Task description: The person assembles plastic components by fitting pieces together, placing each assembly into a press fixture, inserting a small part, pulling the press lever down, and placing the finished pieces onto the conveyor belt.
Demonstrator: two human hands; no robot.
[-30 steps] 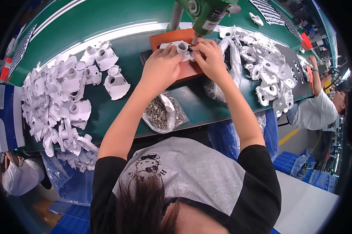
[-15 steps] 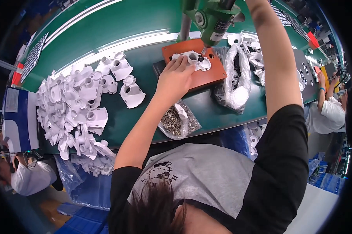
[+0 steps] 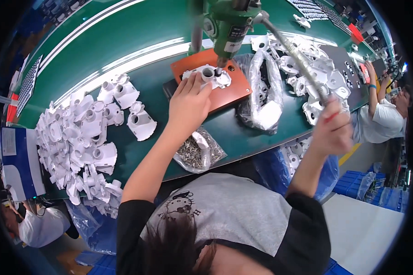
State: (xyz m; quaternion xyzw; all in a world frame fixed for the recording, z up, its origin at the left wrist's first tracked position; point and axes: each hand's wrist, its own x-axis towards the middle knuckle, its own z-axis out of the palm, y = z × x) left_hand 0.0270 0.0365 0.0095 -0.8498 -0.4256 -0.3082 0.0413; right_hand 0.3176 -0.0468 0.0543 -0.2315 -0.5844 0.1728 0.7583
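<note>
On an orange block (image 3: 231, 94) lies a white plastic housing part (image 3: 223, 80) with a round tube standing up from it. The fingers of my left hand (image 3: 190, 103) grip and press its left side beside the tube. A green hand-lever press (image 3: 227, 32) stands over the block, and its ram tip is down at a dark piece on the housing, right of the tube. My right hand (image 3: 333, 128), slightly blurred, is wrapped round the lower end of the press's long metal lever (image 3: 298, 57).
White plastic parts (image 3: 73, 133) are heaped on the left of the green bench, with more (image 3: 323, 68) on the right. A clear bag (image 3: 199, 153) of small metal pins lies near the front edge. Another plastic bag (image 3: 268, 110) sits right of the block. Co-workers are at both sides.
My right hand has swung down from the upper edge, bringing the lever down toward me. The ram has lowered onto the housing. My left hand stays on the part; the whole view has shifted.
</note>
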